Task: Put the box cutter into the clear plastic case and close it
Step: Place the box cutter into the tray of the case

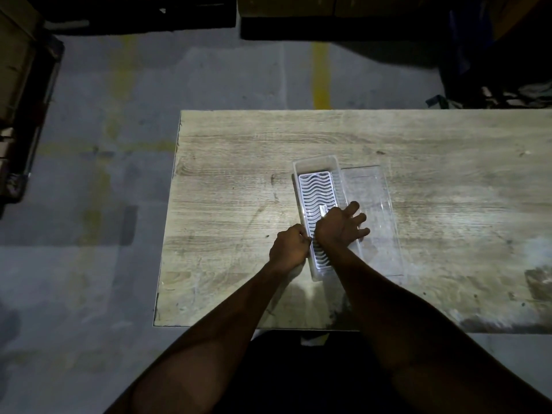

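A clear plastic case (316, 164) lies open on the wooden table (239, 162), with a white wavy-slotted insert (316, 192) in its base. Its clear lid (376, 210) lies flat to the right of the base. My right hand (340, 227) is over the middle of the base, fingers spread toward the lid. A small light piece of the box cutter (323, 210) shows at its thumb side; most of the cutter is hidden under the hand. My left hand (288, 249) is closed on the case's left wall near its front end.
The table's left edge (167, 234) runs close to the case, with grey concrete floor (119, 115) and a yellow line (321, 76) beyond. Dark shelving and cardboard boxes (18, 70) stand at the left and far side. The scene is dim.
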{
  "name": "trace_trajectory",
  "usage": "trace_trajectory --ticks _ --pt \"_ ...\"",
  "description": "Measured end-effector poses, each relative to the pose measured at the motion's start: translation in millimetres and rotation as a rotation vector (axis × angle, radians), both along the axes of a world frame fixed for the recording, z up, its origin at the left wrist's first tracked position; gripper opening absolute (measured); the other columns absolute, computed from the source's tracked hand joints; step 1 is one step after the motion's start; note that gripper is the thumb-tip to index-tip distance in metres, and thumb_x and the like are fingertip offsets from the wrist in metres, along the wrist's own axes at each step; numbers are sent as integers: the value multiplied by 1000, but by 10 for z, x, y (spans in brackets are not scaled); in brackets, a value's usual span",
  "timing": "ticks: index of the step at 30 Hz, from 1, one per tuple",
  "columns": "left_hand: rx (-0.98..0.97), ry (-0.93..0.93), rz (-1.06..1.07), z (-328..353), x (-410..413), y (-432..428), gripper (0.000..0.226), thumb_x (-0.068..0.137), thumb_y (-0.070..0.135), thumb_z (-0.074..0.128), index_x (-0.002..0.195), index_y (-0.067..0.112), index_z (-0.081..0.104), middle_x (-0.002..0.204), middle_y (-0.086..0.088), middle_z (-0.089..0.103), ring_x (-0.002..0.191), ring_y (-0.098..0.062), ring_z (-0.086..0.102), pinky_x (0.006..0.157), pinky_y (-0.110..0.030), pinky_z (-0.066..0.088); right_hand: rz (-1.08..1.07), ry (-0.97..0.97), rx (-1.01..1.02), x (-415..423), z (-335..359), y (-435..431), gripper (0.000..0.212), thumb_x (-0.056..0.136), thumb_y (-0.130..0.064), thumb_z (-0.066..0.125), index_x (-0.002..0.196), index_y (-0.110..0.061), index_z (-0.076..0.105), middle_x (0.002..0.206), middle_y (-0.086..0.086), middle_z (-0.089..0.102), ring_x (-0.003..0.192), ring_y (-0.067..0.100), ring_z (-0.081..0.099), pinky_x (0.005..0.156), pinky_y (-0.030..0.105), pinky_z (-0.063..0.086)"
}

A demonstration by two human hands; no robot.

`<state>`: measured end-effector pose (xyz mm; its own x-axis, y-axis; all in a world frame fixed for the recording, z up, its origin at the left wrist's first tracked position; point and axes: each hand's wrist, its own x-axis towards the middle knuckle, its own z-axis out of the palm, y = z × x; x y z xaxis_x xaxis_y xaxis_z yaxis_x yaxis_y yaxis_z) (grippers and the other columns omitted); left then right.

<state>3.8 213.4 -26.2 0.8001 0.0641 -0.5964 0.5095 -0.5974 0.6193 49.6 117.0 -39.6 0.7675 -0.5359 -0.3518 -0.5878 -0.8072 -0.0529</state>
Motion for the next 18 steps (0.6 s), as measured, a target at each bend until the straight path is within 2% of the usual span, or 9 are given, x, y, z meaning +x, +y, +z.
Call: trace_trajectory --ticks 5,10,13,15,18 --pt "13 -5 -12 -3 -15 -12 10 85 28 54 87 20 60 100 -11 70 96 -31 64 72 -31 43 27 8 -4 -22 -20 -27 24 71 -22 73 95 -17 69 127 10 40 115 38 39 92 52 33" --pt "13 -2 -6 3 -19 -6 10 83 32 55 85 22 59 99 -12 71 95 -32 65 77 -35 49 25 -54 39 -32 -32 -45 25 76 -27 69 98 -17 66 127 10 42 116 38 40 94 53 33" --pt "10 -5 -6 48 -21 -24 10 84 32 54 85 22 58 99 -12 71 94 -31 65 75 -34 48 -61 -176 189 -18 57 -100 26 83 -32 58 100 -15 67 132 7 46 118 37 43 96 55 34" --pt "12 0 0 66 -18 -34 9 84 32 54 82 24 56 97 -11 70 88 -28 64 72 -32 46 -138 -311 319 -18 163 -229 21 84 -28 55 93 -14 67 127 6 52 115 36 46 96 53 36" --pt "7 7 26 24 -34 -46 10 79 37 50 74 28 51 87 -13 72 73 -34 67 67 -40 57 -176 -441 358 -63 247 -589 15 87 -27 54 88 -15 64 113 9 60 107 36 52 92 47 42"
